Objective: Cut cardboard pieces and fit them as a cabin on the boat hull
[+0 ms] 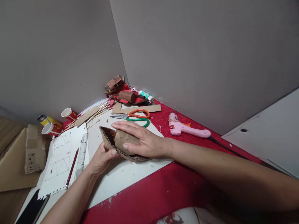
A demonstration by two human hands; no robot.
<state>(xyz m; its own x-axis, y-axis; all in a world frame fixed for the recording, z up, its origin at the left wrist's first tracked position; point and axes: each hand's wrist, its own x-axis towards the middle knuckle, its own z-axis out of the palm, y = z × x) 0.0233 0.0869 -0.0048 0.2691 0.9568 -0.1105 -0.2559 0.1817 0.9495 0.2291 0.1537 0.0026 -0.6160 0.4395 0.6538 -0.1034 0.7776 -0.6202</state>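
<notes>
A boat-shaped cardboard piece [108, 143] with corrugated edges is held over the white sheet [130, 174], its pointed end toward the upper left. A curved brown cardboard part [121, 138] sits inside it. My left hand [102, 158] grips the near left side of the hull, thumb on the outer wall, other fingers hidden beneath. Across the top lies my right hand [142, 141], its fingers and thumb curved round the inner cardboard part. Just behind my right hand are scissors [137, 116] with orange and green handles.
A pink glue gun [187, 128] lies right on the red cloth [149, 199]. Wooden sticks [101, 109], brown models [126, 96] and a cardboard strip [149, 108] are behind. Left are paper cups [52, 128], a ruler [81, 154], a pencil [72, 168], drawings [58, 155] and boxes [35, 149].
</notes>
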